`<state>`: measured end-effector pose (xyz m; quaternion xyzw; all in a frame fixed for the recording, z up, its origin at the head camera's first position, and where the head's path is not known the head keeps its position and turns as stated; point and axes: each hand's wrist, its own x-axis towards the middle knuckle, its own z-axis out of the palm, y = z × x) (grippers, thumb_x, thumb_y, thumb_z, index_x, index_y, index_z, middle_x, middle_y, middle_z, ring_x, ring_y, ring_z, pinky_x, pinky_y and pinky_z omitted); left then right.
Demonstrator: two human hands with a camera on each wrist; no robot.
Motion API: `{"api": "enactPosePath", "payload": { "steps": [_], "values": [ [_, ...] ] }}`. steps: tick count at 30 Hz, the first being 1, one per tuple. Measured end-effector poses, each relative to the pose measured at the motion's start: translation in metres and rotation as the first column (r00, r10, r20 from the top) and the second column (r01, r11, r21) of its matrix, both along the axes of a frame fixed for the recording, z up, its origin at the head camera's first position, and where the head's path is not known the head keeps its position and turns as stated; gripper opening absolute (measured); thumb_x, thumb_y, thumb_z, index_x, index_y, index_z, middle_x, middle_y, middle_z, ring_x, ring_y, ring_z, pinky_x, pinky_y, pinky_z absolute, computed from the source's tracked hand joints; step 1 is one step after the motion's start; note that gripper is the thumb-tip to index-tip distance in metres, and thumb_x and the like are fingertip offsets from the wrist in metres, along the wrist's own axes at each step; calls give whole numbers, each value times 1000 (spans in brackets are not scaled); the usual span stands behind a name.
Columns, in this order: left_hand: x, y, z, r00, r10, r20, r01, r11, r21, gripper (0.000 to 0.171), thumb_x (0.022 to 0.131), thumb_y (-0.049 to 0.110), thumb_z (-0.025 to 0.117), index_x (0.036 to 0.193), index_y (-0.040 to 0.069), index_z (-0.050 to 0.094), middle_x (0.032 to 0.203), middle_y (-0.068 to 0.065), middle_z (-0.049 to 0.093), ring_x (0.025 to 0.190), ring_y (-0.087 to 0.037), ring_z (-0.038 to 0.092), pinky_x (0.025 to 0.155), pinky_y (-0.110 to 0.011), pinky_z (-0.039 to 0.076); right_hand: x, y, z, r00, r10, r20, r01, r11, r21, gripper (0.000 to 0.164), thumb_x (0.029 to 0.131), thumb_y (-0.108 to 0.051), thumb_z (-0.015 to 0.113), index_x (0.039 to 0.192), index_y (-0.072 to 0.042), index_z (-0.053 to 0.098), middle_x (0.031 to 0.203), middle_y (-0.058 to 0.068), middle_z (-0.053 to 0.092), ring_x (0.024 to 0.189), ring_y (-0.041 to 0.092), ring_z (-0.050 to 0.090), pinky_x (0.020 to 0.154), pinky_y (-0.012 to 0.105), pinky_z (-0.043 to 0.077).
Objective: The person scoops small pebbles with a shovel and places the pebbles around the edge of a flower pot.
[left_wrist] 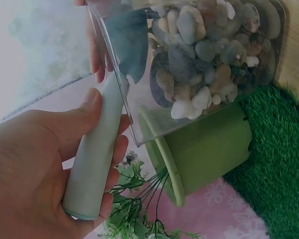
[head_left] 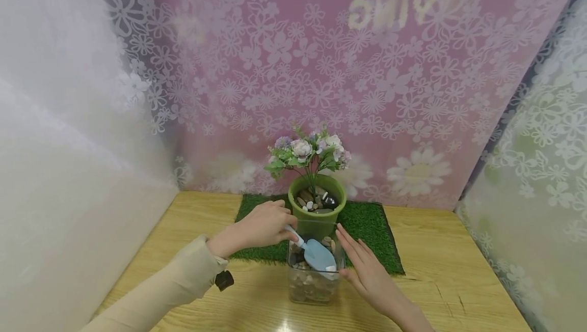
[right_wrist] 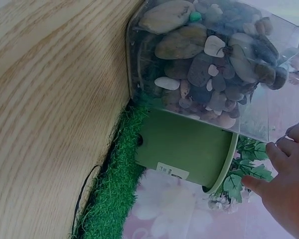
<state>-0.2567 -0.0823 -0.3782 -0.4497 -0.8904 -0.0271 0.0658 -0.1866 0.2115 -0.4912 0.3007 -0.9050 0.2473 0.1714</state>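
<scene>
My left hand (head_left: 268, 224) grips the pale handle (left_wrist: 92, 159) of a small light-blue scoop (head_left: 320, 256). The scoop's blade slants down inside a clear square container (head_left: 314, 296) of mixed pebbles (left_wrist: 189, 64), with a white stone at its tip. My right hand (head_left: 369, 276) rests against the container's right side, its fingers straight along the rim. Just behind the container stands a green flowerpot (head_left: 340, 204) with artificial flowers (head_left: 302, 149) and stones in it.
Under the pot lies a green artificial grass mat (head_left: 373, 235) on the wooden table (head_left: 440, 271). A pink flowered curtain (head_left: 275, 67) hangs at the back, with pale panels (head_left: 69, 133) at the sides. A dark band (head_left: 224, 280) circles the left wrist.
</scene>
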Motion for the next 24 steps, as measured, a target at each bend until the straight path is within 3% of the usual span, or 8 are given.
{"api": "enactPosePath", "payload": {
  "steps": [4, 7, 18, 24],
  "values": [
    [-1, -3, -1, 997, 25, 73, -28, 999, 41, 23, 93, 46, 69, 100, 25, 76, 87, 13, 71, 72, -11, 40, 65, -26, 37, 0, 0, -1, 1000, -5, 6, 5, 1000, 16, 81, 99, -22, 65, 164, -20, 17, 169, 2, 19, 145, 26, 39, 115, 50, 27],
    [-2, -6, 0, 994, 32, 101, -40, 996, 79, 21, 92, 45, 69, 98, 26, 76, 84, 14, 69, 71, -10, 40, 63, -25, 36, 0, 0, -1, 1000, -2, 9, 2, 1000, 16, 79, 100, -24, 64, 164, -21, 17, 169, 2, 19, 145, 27, 39, 110, 58, 31],
    [7, -14, -5, 992, 28, 121, -44, 990, 134, 22, 90, 43, 75, 103, 25, 74, 95, 10, 70, 75, -9, 42, 67, -25, 38, 0, 0, 2, 1000, 1, -14, -1, 1000, 0, 78, 101, -23, 63, 164, -20, 18, 168, 5, 22, 145, 27, 40, 110, 57, 30],
    [15, -19, -14, 989, 77, 125, -101, 975, 197, 21, 90, 40, 75, 104, 25, 74, 96, 9, 70, 76, -9, 43, 66, -25, 39, 0, 0, 2, 1000, 8, 4, -8, 1000, 9, 75, 101, -24, 62, 163, -16, 20, 169, 3, 19, 144, 28, 40, 110, 59, 31]
  ]
}}
